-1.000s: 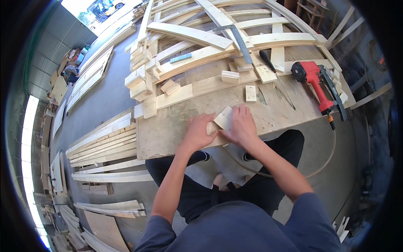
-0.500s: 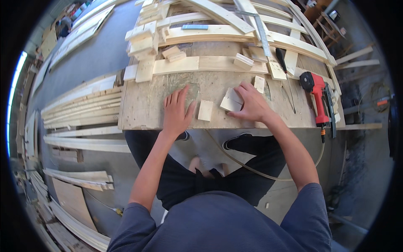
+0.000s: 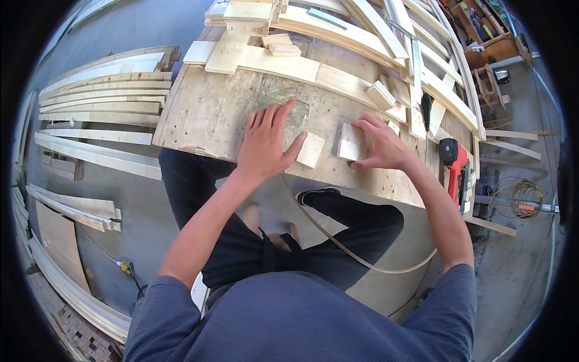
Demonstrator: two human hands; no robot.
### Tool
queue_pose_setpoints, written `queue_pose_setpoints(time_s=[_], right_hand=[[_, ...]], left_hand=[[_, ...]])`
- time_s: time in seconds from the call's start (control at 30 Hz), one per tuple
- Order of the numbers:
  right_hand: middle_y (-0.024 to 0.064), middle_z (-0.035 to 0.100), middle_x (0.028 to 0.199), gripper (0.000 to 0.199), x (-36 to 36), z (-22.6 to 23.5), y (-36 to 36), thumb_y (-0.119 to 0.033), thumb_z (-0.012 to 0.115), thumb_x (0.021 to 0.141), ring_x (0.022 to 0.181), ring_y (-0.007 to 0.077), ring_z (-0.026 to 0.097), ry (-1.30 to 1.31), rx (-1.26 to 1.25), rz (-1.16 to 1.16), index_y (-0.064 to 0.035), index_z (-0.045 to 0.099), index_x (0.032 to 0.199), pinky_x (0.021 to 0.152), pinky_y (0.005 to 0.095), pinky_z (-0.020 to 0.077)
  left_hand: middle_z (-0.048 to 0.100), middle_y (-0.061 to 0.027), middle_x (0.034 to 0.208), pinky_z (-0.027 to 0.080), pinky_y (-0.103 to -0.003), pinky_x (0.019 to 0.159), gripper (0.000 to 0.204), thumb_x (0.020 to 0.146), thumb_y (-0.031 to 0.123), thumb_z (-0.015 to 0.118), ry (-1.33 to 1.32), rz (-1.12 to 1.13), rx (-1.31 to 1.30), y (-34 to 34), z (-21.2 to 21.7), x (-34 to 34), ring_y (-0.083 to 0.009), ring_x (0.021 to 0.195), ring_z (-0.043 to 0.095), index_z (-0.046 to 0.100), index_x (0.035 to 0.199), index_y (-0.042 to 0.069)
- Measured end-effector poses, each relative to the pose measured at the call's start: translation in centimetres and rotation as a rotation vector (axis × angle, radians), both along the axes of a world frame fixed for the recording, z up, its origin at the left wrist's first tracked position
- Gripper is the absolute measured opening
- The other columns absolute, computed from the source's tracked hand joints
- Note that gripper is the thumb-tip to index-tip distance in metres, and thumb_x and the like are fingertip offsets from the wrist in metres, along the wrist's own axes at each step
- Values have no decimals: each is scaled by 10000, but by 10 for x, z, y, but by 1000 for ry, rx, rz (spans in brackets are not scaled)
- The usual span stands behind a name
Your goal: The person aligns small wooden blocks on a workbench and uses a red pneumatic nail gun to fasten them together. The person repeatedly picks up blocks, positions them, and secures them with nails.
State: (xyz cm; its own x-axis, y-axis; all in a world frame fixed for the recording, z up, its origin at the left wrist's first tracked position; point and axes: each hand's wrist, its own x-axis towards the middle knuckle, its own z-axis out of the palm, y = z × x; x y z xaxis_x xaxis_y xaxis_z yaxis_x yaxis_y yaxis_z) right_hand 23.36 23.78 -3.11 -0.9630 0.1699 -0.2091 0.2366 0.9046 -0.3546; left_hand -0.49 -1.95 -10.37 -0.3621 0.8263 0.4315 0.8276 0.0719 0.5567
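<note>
My left hand (image 3: 268,140) lies over the worktable (image 3: 199,123), palm down, with its fingers stretched out and spread. Its thumb tip reaches the left edge of a small flat wooden block (image 3: 311,151); whether they touch I cannot tell. To the right, my right hand (image 3: 386,145) grips a second wooden block (image 3: 351,143) between thumb and fingers, low at the tabletop. A short gap separates the two blocks. Beyond my right hand, a screwdriver with a black handle (image 3: 427,111) and a red nail gun (image 3: 457,172) lie on the table.
Long pale boards (image 3: 338,36) and a metal square (image 3: 416,66) cover the far side of the table. Small offcuts (image 3: 281,45) rest on a board. A hose (image 3: 344,247) hangs across my legs. Stacked planks (image 3: 102,102) lie to the left.
The view has swung, so the table appears tilted. My left thumb has come closer to the near block. The block in my right hand has turned and sits straighter.
</note>
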Motion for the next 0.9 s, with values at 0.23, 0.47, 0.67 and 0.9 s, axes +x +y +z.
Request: queue_pose_setpoints(time_s=[0.23, 0.47, 0.67, 0.9], right_hand=[[179, 599, 1454, 995, -14, 18, 1, -434, 1020, 755, 1367, 398, 611, -124, -15, 73, -22, 578, 1546, 1167, 480, 523], [155, 610, 1379, 967, -14, 18, 5, -377, 1002, 762, 1302, 374, 634, -109, -14, 123, -8, 586, 1553, 1125, 471, 548], [186, 623, 1420, 1026, 7, 12, -11, -406, 1012, 766, 1354, 390, 629, 29, 56, -46, 12, 572, 1593, 1167, 465, 542], [226, 667, 1369, 873, 24, -9, -57, -527, 983, 791, 1312, 416, 651, 175, 0, -464, 43, 704, 1391, 1137, 479, 547]], left_hand=[[625, -179, 1433, 425, -512, 1151, 764, 1025, 351, 730, -29, -22, -11, -1, 2, 1, -388, 1307, 597, 486, 1687, 58], [630, -181, 1405, 410, -517, 1172, 755, 980, 327, 750, 16, -51, 24, 1, 2, 0, -392, 1302, 596, 534, 1657, 71], [662, -148, 1359, 415, -499, 1150, 606, 967, 291, 758, 72, -77, 58, 3, 4, -1, -362, 1291, 618, 652, 1531, 97], [679, -105, 1261, 431, -478, 1105, 469, 913, 269, 841, 85, -215, -80, 22, 37, 52, -331, 1231, 654, 732, 1341, 113]])
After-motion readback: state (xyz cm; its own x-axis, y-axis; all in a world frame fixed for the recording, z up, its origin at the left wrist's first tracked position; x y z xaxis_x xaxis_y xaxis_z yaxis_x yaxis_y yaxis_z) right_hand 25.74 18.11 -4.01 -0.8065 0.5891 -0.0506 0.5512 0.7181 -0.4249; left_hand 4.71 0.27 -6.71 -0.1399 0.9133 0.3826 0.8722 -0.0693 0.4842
